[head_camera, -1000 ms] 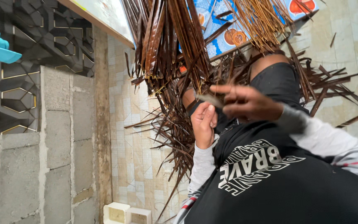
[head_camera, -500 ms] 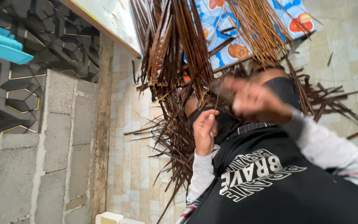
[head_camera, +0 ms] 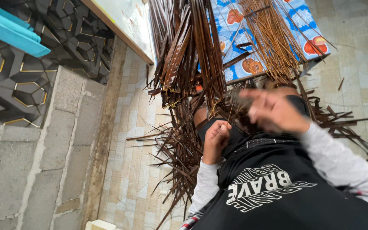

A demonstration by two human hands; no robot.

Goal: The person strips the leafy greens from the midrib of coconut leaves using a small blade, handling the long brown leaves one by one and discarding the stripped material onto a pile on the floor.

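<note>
The left hand (head_camera: 216, 135) has its grip closed on a thin leaf strip (head_camera: 228, 114); the blurred right hand's (head_camera: 273, 111) grip cannot be told.

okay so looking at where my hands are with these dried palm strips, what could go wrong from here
1. The left hand pinches a thin strip while the right hand is motion-blurred close by; a stiff tip might jab a finger.
2. The bundle of dark leaf strips overhangs the table edge and could slide onto the littered floor pile.
</note>
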